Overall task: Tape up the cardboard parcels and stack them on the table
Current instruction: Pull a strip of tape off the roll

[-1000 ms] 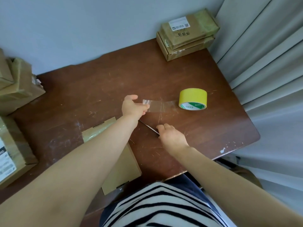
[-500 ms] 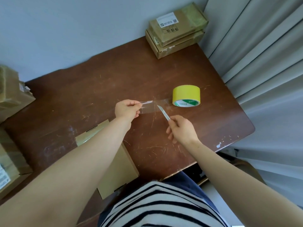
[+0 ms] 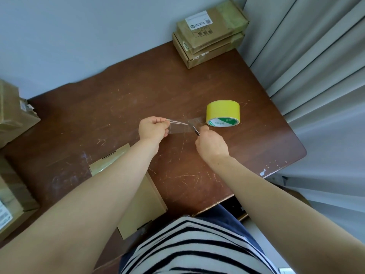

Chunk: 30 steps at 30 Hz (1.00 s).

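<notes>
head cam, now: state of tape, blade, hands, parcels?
left hand: pinches tape strip end.
right hand: grips blade.
tape strip: stretched from tape roll to left hand.
blade: tip against tape strip.
tape roll: on table.
stacked parcels: two, far right corner.
flat parcel: lying at near edge, partly under left forearm.

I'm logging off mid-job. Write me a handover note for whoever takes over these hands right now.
Left hand pinches the free end of the tape strip, which is stretched from the yellow roll.
Right hand holds a small blade against the strip near the roll.
Done: stacked parcels, two high, sit at the far right corner of the table.
Left: finish the cut, tape the flat parcel under the left forearm and stack it. More boxes wait at the left.
</notes>
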Tool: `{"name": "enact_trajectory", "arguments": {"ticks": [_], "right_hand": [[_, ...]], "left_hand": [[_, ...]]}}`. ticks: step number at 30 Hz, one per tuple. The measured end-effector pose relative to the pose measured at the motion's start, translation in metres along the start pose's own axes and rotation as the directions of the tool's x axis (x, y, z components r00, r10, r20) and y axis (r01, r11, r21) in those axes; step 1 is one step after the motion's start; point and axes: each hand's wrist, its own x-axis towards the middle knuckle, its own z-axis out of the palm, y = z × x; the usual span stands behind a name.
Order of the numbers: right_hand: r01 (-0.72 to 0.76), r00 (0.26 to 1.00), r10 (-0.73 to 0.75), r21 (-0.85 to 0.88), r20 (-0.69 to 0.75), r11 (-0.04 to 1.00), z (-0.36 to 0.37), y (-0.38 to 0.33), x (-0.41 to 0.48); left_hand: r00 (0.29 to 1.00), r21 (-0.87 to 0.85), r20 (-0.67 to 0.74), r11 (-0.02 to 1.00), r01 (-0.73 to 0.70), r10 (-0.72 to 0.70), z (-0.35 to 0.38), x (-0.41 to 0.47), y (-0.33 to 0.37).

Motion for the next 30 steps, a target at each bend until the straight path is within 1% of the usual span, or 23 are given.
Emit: {"name": "enact_trajectory", "arguments": {"ticks": [4, 6, 8, 10, 14, 15, 17, 18, 19, 20, 21, 22, 23, 24, 25, 27, 30], "right_hand": [[0.016, 0.999, -0.014, -0.056, 0.033, 0.998, 0.007, 0.011, -0.018], [0.016, 0.999, -0.015, -0.006, 0.048, 1.000, 0.015, 0.020, -0.031], [0.017, 1.000, -0.018, 0.082, 0.007, 0.997, 0.022, 0.028, -0.041], [0.023, 0.999, -0.019, 0.109, -0.037, 0.994, 0.028, 0.034, -0.044], [0.056, 0.998, -0.056, -0.038, 0.002, 0.998, 0.038, 0.043, -0.042], [0.070, 0.997, -0.072, -0.092, -0.016, 0.993, 0.040, 0.044, -0.043], [0.108, 0.983, -0.131, -0.173, -0.130, 0.979, 0.040, 0.044, -0.043], [0.134, 0.964, -0.158, -0.122, -0.212, 0.983, 0.038, 0.040, -0.042], [0.163, 0.950, -0.153, 0.015, -0.273, 0.986, 0.034, 0.034, -0.040], [0.177, 0.951, -0.108, 0.223, -0.289, 0.959, 0.028, 0.024, -0.036], [0.146, 0.970, -0.036, 0.452, -0.242, 0.880, 0.020, 0.012, -0.031], [0.072, 0.989, 0.029, 0.653, -0.143, 0.754, 0.012, -0.002, -0.026], [-0.024, 0.997, 0.070, 0.790, -0.024, 0.613, 0.005, -0.015, -0.022], [-0.111, 0.993, 0.078, 0.855, 0.083, 0.507, -0.001, -0.026, -0.018], [-0.170, 0.985, 0.058, 0.874, 0.162, 0.455, -0.005, -0.035, -0.014], [-0.196, 0.973, -0.016, 0.864, 0.230, 0.464, -0.007, -0.047, -0.011], [-0.116, 0.975, -0.112, 0.867, 0.193, 0.485, -0.007, -0.059, -0.013]], "left_hand": [[1.000, 0.028, -0.003, 0.999, -0.030, 0.030, 0.000, 0.000, 0.004], [0.999, 0.036, 0.003, 0.998, -0.046, 0.046, -0.001, 0.000, 0.005], [0.998, 0.065, 0.013, 0.996, -0.064, 0.063, -0.002, 0.001, 0.004], [0.997, 0.092, 0.034, 0.993, -0.075, 0.072, -0.004, 0.000, 0.002], [0.995, 0.111, 0.028, 0.989, -0.103, 0.100, -0.016, 0.001, 0.004], [0.994, 0.099, 0.028, 0.990, -0.104, 0.102, -0.023, 0.002, 0.005], [0.994, 0.058, 0.065, 0.994, -0.088, 0.084, -0.036, 0.003, 0.010], [0.992, 0.034, 0.105, 0.997, -0.070, 0.066, -0.042, 0.002, 0.013], [0.988, 0.011, 0.150, 0.999, -0.049, 0.047, -0.048, 0.001, 0.016], [0.981, -0.011, 0.193, 0.999, -0.031, 0.032, -0.052, -0.001, 0.019], [0.973, -0.031, 0.228, 0.999, -0.016, 0.023, -0.057, -0.003, 0.021], [0.967, -0.048, 0.253, 0.999, -0.004, 0.016, -0.062, -0.006, 0.023], [0.962, -0.059, 0.271, 0.998, 0.006, 0.010, -0.067, -0.008, 0.025], [0.959, -0.066, 0.285, 0.998, 0.016, 0.003, -0.072, -0.010, 0.025], [0.956, -0.073, 0.294, 0.997, 0.026, -0.004, -0.077, -0.013, 0.025], [0.956, -0.097, 0.294, 0.995, 0.038, -0.008, -0.089, -0.018, 0.024], [0.969, -0.168, 0.247, 0.984, 0.063, -0.020, -0.113, -0.021, 0.022]]}}
